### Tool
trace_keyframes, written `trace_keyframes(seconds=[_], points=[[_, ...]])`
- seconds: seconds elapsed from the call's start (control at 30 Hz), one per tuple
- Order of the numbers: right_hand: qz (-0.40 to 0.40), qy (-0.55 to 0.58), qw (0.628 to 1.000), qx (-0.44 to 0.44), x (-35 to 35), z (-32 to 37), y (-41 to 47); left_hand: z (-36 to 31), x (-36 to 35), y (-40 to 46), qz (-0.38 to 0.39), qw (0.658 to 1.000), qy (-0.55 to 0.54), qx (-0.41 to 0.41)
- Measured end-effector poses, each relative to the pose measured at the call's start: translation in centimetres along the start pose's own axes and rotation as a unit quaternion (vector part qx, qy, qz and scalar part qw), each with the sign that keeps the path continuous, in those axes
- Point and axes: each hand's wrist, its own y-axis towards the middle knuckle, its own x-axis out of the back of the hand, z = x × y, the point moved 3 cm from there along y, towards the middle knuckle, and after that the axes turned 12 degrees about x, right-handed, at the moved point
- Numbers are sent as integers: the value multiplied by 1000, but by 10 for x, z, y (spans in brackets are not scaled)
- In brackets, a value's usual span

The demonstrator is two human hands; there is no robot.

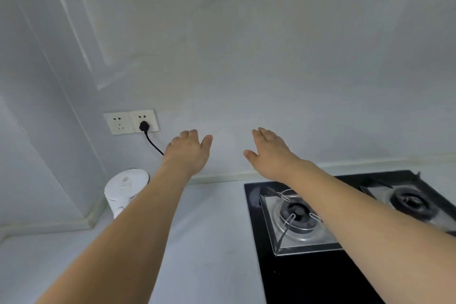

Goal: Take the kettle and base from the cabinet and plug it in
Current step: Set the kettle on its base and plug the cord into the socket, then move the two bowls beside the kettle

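Head view, white kettle (126, 189) on counter (212, 229), plug (143, 126) in socket (144, 120), both hands' fingers released, empty.

Glossy white plastic kettle (125, 189) at the surface's back left corner, smooth matt pale surface (209, 229), glossy black glass hob (308, 279) with brushed metal burner tray (303, 242), glossy wall panels (271, 57), matt black plug (144, 126).

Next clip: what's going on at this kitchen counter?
A person holds both bare hands out over the counter, palms down, gripping nothing. The left hand and right hand are open. The white kettle stands in the corner, and a black plug sits in the right wall socket. A gas hob lies to the right.
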Motion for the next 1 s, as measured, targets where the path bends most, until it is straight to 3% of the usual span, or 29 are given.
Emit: trace_keyframes(seconds=[0.3, 0.53, 0.73, 1.0], points=[[31, 39, 998, -38, 2, -70, -111, -85, -40, -80, 58, 991, -111, -40], [10, 74, 990, -122, -15, -136, -157, -154, -106, -97, 113, 985, -95, -84], [-8, 76, 975, -211, 0, -231, -234, -244, -169, -137, 160, 975, -98, -122], [-40, 83, 964, -248, 39, -380, -358, -388, -236, -222, 172, 971, -90, -141]])
